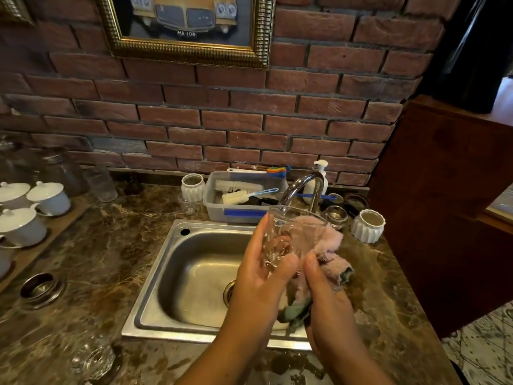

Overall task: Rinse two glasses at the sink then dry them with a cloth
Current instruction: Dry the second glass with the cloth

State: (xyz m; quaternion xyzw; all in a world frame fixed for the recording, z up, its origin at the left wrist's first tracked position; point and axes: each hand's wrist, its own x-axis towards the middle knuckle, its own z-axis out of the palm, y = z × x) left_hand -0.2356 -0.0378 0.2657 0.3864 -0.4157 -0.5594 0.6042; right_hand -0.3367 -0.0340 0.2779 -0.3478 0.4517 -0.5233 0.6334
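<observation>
**Clear glass tumbler: drying pass above the sink**

Clear faceted glass tumbler [288, 237] is held in the air over the right half of the stainless steel sink [155, 287]. Its mouth faces up and leans toward the back of the sink, just under the curved chrome tap [302, 187]. I see no water running.

- Left hand [258, 276]: fingers wrapped up the tumbler's left wall, thumb across the near side by the base. Curled round the glass, not spread.
- Right hand [324, 295]: thumb and fingers pinch a fluffy pink cloth with a green edge [330, 245]. The cloth is bunched against the tumbler's right and far side, and a loose tail hangs down over the sink bowl.

My read: this is the drying step, on one glass. I cannot tell which glass is the second. A blurred clear glass [91, 357] stands on the counter at the sink's front left.

What could go wrong:
- The glass is likely wet and has only one hand on it. A hard twist of the cloth could slip it into the steel bowl and chip it.
- The rim is close to the tap spout, so a lift or turn could knock it.
- The hanging tail may dip into the wet bowl, then smear the glass.
- A white ribbed ceramic cup [367, 226] stands just right of the sink, where a wide sweep of the cloth hand could catch it.
</observation>
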